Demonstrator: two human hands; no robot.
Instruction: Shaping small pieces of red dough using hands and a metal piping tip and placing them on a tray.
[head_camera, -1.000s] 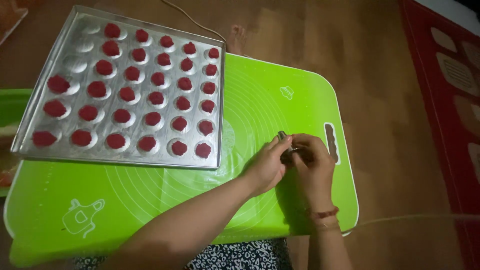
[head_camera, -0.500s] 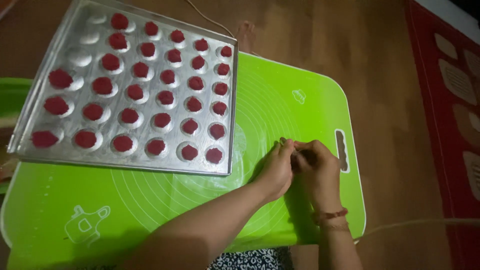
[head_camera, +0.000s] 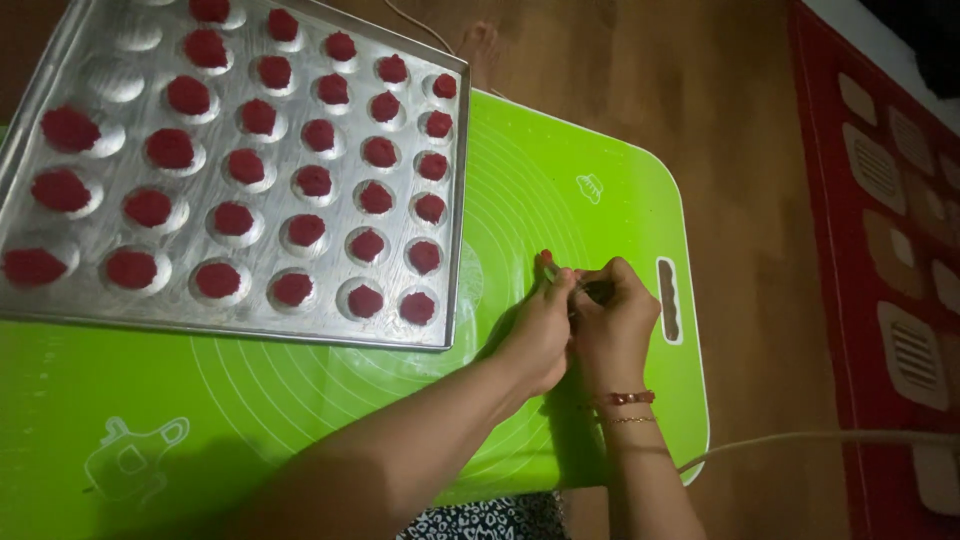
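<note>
My left hand (head_camera: 540, 330) and my right hand (head_camera: 612, 322) are pressed together over the right part of a bright green silicone mat (head_camera: 330, 400). Their fingertips pinch a small dark object (head_camera: 598, 291), which is mostly hidden between them. A tiny red spot (head_camera: 545, 258) shows at the tip of a left finger. Thin bracelets (head_camera: 625, 400) circle my right wrist. To the left, a dimpled metal baking tray (head_camera: 455, 200) lies on the mat. Nearly every dimple holds a small round red dough piece (head_camera: 365, 300).
The mat lies on a brown wooden floor (head_camera: 720, 150). A red patterned rug (head_camera: 890, 280) runs along the right edge. A pale cord (head_camera: 820, 438) crosses the floor at the lower right. The mat has a slot handle (head_camera: 668, 300) beside my right hand.
My hands stay joined at the same spot on the mat, with the fingers shifting slightly around the small object. The view has drifted, so the tray sits further left and higher.
</note>
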